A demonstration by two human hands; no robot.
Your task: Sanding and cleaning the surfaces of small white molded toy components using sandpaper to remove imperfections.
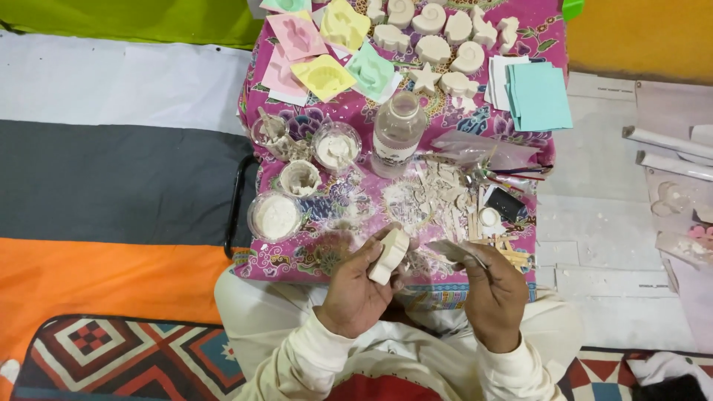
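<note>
White plaster cast tilts up-right, clamped in left hand; right hand, just right of cast, pinches thin grey blade pointing toward it.

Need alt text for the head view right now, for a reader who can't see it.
A seated person's left hand holds a white plaster piece edge-up while the right hand holds a thin tool beside it. Beyond them, a pink patterned table carries powder cups, a clear bottle, pastel moulds and finished casts.
</note>
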